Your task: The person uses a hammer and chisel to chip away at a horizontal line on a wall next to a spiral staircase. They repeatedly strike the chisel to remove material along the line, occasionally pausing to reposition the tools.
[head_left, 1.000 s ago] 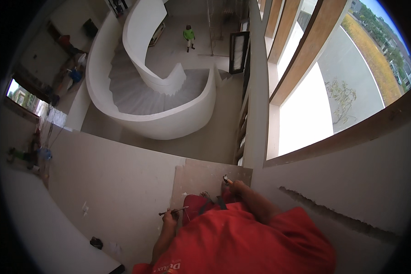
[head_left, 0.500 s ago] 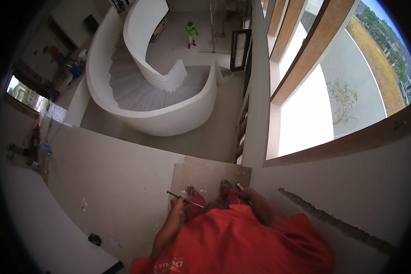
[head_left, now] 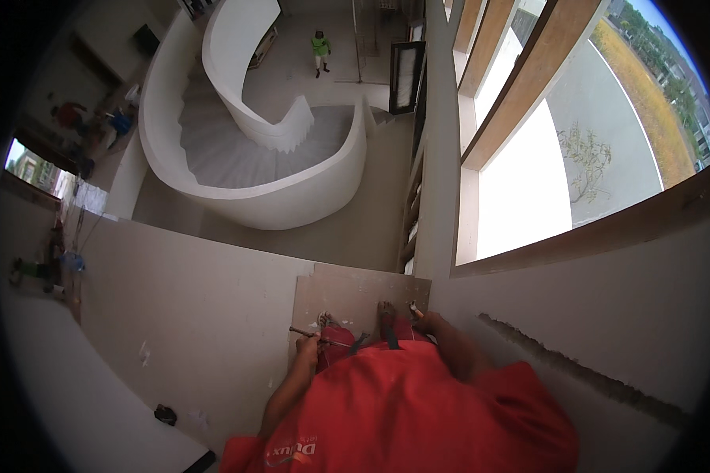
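My left hand [head_left: 307,345] is closed around a long, thin metal chisel [head_left: 300,332], its brownish end sticking out to the left and its shaft crossing in front of my red trousers. On the other side, my right hand [head_left: 428,322] grips a small hammer [head_left: 415,308] with a light-coloured head, held low beside my right leg. Both tools are small in view, and the fingers hide parts of their handles. To the right, a rough groove [head_left: 568,363] is cut along the grey wall [head_left: 639,307]; neither tool touches it.
I stand on a brownish board [head_left: 347,290] near a floor edge. Below, a white spiral staircase [head_left: 276,206] curves down, with a person in green [head_left: 321,49] on the lower floor. Tall wood-framed windows [head_left: 521,189] stand right. More workers, one in red [head_left: 71,115], are far left.
The whole view has shifted slightly, with the staircase and windows sitting further left and up. Both hands keep hold of their tools, nearly still.
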Motion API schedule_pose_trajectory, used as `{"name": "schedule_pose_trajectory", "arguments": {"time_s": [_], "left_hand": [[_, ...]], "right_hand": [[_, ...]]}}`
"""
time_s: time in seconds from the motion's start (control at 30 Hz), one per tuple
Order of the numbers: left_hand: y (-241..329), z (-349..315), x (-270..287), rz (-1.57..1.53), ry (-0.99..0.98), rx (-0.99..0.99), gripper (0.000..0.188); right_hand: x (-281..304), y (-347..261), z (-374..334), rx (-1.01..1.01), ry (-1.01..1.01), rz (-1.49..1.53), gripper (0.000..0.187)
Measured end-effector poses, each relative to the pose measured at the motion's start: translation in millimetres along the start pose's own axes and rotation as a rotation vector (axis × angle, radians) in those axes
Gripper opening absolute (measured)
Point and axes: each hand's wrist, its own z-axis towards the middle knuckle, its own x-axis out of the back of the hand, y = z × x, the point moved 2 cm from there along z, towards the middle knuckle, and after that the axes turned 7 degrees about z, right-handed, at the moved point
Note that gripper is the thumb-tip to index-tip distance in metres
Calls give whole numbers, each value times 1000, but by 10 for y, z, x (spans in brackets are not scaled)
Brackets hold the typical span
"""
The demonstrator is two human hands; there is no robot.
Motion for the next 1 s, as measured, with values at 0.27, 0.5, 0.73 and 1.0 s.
{"name": "schedule_pose_trajectory", "arguments": {"time_s": [0.27,0.5,0.73,1.0], "left_hand": [[273,185,-104,194,161,106,14],[1621,553,-413,309,226,-31,13],[2458,1213,226,643,506,-63,18],[2846,1504,451,964,560,47,26]], "right_hand": [[203,-279,-356,-27,9,84,71],[9,-221,-379,-72,-199,15,63],[-475,83,-337,-140,-237,103,56],[-667,293,-355,67,-7,272,59]]}}
